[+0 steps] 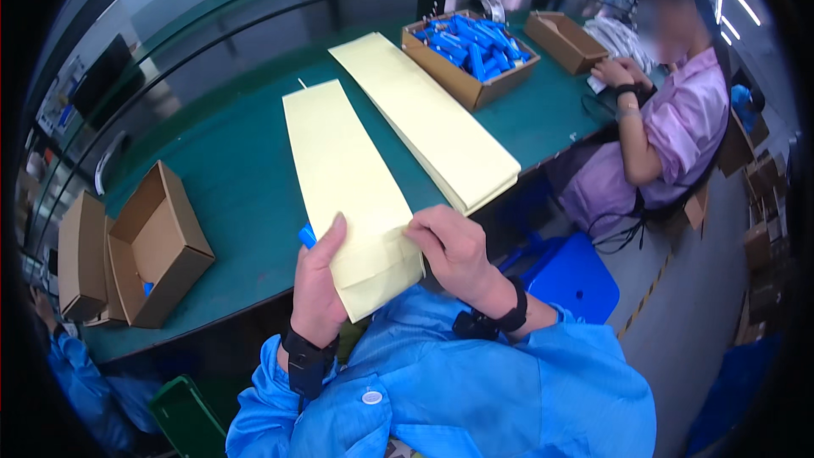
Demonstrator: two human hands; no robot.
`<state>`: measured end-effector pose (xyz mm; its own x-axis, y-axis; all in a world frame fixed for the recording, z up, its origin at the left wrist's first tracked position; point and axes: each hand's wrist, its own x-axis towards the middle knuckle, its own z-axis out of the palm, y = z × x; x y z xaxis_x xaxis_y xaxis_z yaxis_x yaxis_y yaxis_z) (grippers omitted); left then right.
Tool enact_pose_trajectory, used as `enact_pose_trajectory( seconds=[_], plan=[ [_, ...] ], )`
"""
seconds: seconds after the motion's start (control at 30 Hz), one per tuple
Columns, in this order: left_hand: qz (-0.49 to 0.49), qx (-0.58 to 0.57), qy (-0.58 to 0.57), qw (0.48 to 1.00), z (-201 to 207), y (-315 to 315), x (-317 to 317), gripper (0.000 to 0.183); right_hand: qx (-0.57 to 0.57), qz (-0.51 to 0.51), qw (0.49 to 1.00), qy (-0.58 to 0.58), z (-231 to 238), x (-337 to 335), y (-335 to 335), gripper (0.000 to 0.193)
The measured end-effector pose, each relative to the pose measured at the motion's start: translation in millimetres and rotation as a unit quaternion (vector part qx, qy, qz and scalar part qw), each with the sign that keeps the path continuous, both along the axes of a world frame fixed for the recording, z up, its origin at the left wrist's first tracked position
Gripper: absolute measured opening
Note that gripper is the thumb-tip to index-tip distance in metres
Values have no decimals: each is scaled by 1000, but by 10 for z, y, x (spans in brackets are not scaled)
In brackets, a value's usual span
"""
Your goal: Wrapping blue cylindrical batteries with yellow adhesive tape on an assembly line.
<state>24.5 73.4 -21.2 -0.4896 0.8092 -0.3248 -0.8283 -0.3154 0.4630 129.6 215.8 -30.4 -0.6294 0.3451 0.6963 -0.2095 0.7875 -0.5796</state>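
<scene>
Both hands gripped the near end of a long pale-yellow paper sleeve [352, 195] on the green table [229, 178]: left hand [318, 276] also pinching a blue cylinder [306, 236], right hand [454, 250] curled over the edge; steady, square folding seemed wise.

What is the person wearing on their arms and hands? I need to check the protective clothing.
Both hands, left hand and right hand, are bare, with no gloves. Each wrist carries a black strap with a small block-shaped unit. The bright blue smock sleeves are pushed back behind the straps.
</scene>
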Motion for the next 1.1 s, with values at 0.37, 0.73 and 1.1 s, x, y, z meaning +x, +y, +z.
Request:
enact_pose_trajectory(
  seconds=[0.37, 0.73, 1.1],
  plan=[
    [232, -141, 360, 892, 130, -137, -224, 38, 91, -101, 990, 48, -168, -254, 202, 19],
    [22, -242, 858, 453, -211, 59, -46, 37, 204, -39, 978, 17, -293, -236, 273, 20],
    [17, -247, 858, 449, -195, 34, -65, 39, 111, 4, 990, 92, -304, -202, 186, 18]
  ],
)
